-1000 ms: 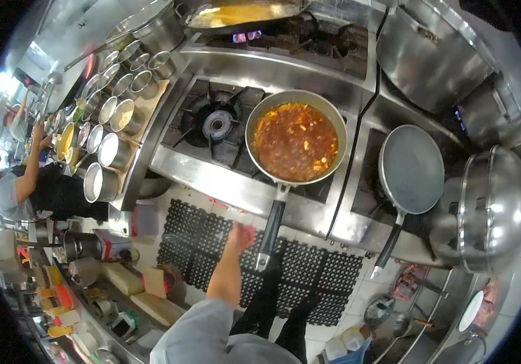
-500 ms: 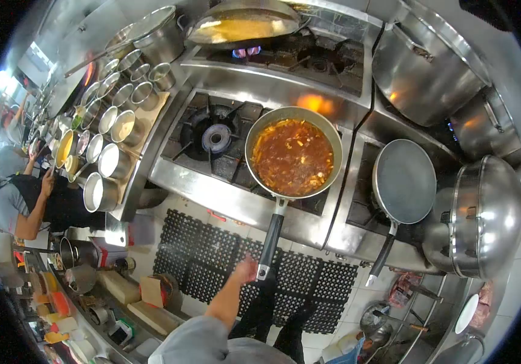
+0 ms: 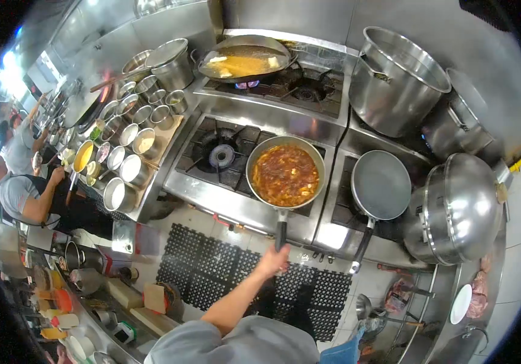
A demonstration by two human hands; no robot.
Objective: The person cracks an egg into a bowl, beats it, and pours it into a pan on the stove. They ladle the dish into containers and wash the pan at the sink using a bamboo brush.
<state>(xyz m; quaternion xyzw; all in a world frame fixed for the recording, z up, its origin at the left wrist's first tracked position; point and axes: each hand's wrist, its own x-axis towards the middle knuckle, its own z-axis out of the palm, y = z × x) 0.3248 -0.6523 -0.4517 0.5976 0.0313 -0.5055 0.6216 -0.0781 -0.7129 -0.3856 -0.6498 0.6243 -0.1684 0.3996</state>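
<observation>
At the stove [image 3: 212, 195], the left hand [image 3: 272, 263] holds the sauce-filled pan [image 3: 280, 140] by its handle [image 3: 281, 232]; the step seems steadying, and any moving calls for level wrist.

We see left hand [image 3: 272, 262], fingers [image 3: 283, 252] round the black handle [image 3: 281, 230] of a pan [image 3: 281, 140] of chunky red-brown sauce [image 3: 284, 175] on the stove [image 3: 212, 195]; grey pan [image 3: 381, 185] sits just right, wok [image 3: 254, 46] of yellow liquid [image 3: 245, 65] behind over blue flame [image 3: 248, 84], metal pots [image 3: 129, 199] on bench [image 3: 153, 189] at left
</observation>
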